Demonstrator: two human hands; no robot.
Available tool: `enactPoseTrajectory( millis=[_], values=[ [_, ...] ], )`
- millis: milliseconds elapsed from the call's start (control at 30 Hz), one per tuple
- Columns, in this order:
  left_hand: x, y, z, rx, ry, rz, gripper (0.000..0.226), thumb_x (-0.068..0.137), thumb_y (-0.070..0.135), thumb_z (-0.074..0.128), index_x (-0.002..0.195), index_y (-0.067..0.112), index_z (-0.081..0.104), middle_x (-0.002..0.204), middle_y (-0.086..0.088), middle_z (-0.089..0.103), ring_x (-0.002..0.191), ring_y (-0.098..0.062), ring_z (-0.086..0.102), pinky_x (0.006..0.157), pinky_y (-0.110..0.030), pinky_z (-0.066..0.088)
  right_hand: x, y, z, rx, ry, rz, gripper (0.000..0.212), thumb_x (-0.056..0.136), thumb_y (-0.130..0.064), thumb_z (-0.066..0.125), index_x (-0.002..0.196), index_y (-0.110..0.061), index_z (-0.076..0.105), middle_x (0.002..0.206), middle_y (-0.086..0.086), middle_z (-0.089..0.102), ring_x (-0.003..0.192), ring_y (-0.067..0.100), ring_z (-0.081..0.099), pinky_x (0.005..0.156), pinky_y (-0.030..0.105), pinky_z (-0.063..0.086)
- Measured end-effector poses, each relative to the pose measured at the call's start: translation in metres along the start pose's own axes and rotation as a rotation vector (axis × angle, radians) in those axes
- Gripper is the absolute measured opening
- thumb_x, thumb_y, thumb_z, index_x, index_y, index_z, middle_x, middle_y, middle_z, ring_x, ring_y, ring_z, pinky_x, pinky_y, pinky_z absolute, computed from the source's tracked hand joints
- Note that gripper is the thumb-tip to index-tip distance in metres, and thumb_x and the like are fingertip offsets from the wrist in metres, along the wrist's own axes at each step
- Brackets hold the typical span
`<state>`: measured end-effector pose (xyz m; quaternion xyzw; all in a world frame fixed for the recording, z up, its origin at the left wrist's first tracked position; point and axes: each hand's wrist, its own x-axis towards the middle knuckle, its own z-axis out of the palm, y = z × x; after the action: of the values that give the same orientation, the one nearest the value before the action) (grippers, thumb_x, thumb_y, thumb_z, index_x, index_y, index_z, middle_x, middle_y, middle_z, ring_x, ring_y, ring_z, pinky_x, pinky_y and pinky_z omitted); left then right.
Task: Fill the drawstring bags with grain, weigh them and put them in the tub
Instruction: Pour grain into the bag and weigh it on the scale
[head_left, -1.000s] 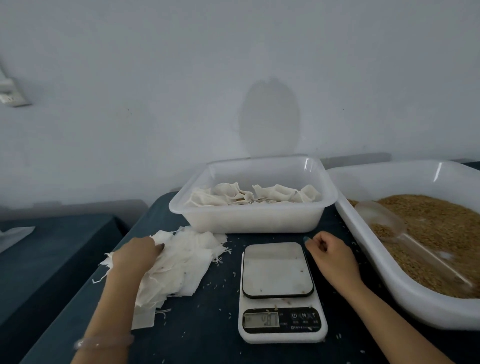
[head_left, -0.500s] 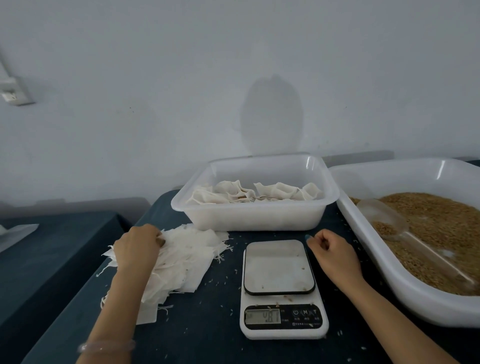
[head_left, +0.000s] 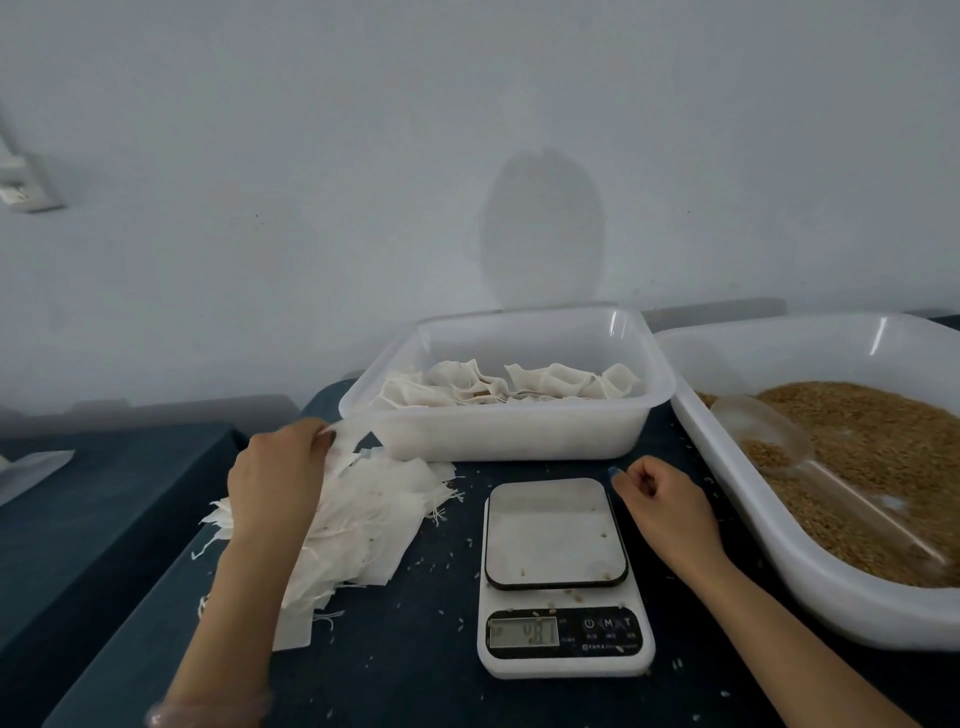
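Note:
A pile of empty white drawstring bags (head_left: 363, 525) lies on the dark table left of the scale. My left hand (head_left: 278, 475) rests on the pile and pinches the top bag (head_left: 358, 441), whose edge is lifted. The white digital scale (head_left: 563, 577) stands in the middle with a bare steel plate. My right hand (head_left: 662, 501) hovers loosely curled at the scale's right edge and holds nothing. Behind stands the white tub (head_left: 511, 436) with several filled bags (head_left: 509, 387). At the right a large white basin (head_left: 810, 566) holds brown grain (head_left: 872, 447) and a clear scoop (head_left: 769, 434).
Loose grains are scattered on the dark table cloth (head_left: 405, 665) around the scale. A second dark-covered surface (head_left: 104, 499) sits at the left, lower, with a gap between. A pale wall rises right behind the tub, with a socket (head_left: 23, 187) at the left.
My left hand has slid toward the far end of the pile and lifted the edge of the top bag. My right hand stays beside the scale.

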<state>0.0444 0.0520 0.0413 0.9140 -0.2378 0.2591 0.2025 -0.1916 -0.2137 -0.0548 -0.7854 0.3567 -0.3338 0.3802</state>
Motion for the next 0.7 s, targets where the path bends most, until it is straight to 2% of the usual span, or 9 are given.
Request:
enactPoseTrajectory(
  millis=[67, 133, 233, 300, 433, 500, 567, 700],
  values=[
    [0.0, 0.011, -0.008, -0.226, -0.027, -0.002, 0.032, 0.099, 0.024, 0.055, 0.069, 0.015, 0.05, 0.057, -0.003, 0.054, 0.051, -0.023, 0.053, 0.05, -0.029, 0.032, 0.0, 0.0, 0.0, 0.012, 0.002, 0.005, 0.031, 0.092, -0.037, 0.062, 0.068, -0.02, 0.054, 0.058, -0.003, 0.054, 0.051, 0.007, 0.048, 0.049, 0.026, 0.037],
    [-0.002, 0.029, -0.012, -0.498, -0.139, -0.046, 0.03, 0.099, 0.03, 0.055, 0.073, 0.015, 0.053, 0.061, 0.0, 0.059, 0.051, -0.015, 0.058, 0.051, -0.028, 0.039, 0.0, 0.0, 0.0, 0.035, 0.006, 0.006, 0.031, 0.092, -0.036, 0.063, 0.067, -0.019, 0.054, 0.059, -0.003, 0.054, 0.052, 0.007, 0.048, 0.051, 0.026, 0.037],
    [-0.015, 0.067, -0.002, -0.98, -0.342, -0.202, 0.028, 0.099, 0.029, 0.059, 0.086, 0.004, 0.059, 0.068, 0.0, 0.057, 0.057, -0.013, 0.051, 0.055, -0.025, 0.047, 0.001, -0.005, -0.001, 0.105, 0.007, -0.011, 0.03, 0.092, -0.032, 0.064, 0.068, -0.016, 0.054, 0.059, -0.004, 0.053, 0.052, 0.006, 0.045, 0.053, 0.026, 0.037],
    [-0.028, 0.096, 0.01, -1.161, -0.443, -0.286, 0.025, 0.097, 0.028, 0.061, 0.087, 0.006, 0.059, 0.07, 0.001, 0.058, 0.056, -0.008, 0.052, 0.052, -0.021, 0.048, -0.001, -0.011, -0.003, 0.182, -0.02, -0.061, 0.028, 0.091, -0.031, 0.064, 0.069, -0.016, 0.057, 0.06, -0.004, 0.054, 0.053, 0.003, 0.046, 0.055, 0.025, 0.039],
    [-0.053, 0.144, 0.034, -1.196, -0.523, -0.211, 0.014, 0.097, 0.024, 0.061, 0.099, 0.01, 0.066, 0.086, 0.0, 0.07, 0.077, -0.012, 0.065, 0.066, -0.023, 0.053, -0.01, -0.027, -0.007, 0.392, -0.138, -0.226, 0.02, 0.09, -0.033, 0.067, 0.069, -0.032, 0.067, 0.068, -0.009, 0.066, 0.062, 0.002, 0.059, 0.06, 0.012, 0.044],
    [-0.064, 0.156, 0.041, -1.233, -0.519, -0.194, 0.01, 0.096, 0.022, 0.062, 0.104, 0.018, 0.067, 0.097, 0.001, 0.073, 0.089, -0.015, 0.069, 0.078, -0.029, 0.056, -0.015, -0.032, -0.008, 0.429, -0.207, -0.28, 0.014, 0.083, -0.047, 0.067, 0.078, -0.035, 0.073, 0.076, -0.007, 0.072, 0.07, 0.011, 0.065, 0.064, 0.019, 0.051],
    [-0.072, 0.16, 0.044, -1.249, -0.503, -0.174, 0.009, 0.096, 0.024, 0.063, 0.104, 0.025, 0.066, 0.099, 0.003, 0.074, 0.093, -0.013, 0.07, 0.081, -0.032, 0.057, -0.017, -0.033, -0.007, 0.43, -0.244, -0.282, 0.024, 0.078, -0.054, 0.069, 0.091, -0.034, 0.075, 0.085, -0.005, 0.075, 0.077, 0.017, 0.069, 0.069, 0.028, 0.056],
    [-0.075, 0.155, 0.046, -1.336, -0.515, -0.195, 0.012, 0.091, 0.021, 0.07, 0.103, 0.022, 0.07, 0.095, 0.002, 0.076, 0.09, -0.014, 0.072, 0.078, -0.032, 0.059, -0.013, -0.029, -0.006, 0.461, -0.218, -0.244, 0.025, 0.078, -0.044, 0.071, 0.094, -0.025, 0.074, 0.089, -0.006, 0.076, 0.084, 0.012, 0.072, 0.074, 0.027, 0.058]
  ],
)
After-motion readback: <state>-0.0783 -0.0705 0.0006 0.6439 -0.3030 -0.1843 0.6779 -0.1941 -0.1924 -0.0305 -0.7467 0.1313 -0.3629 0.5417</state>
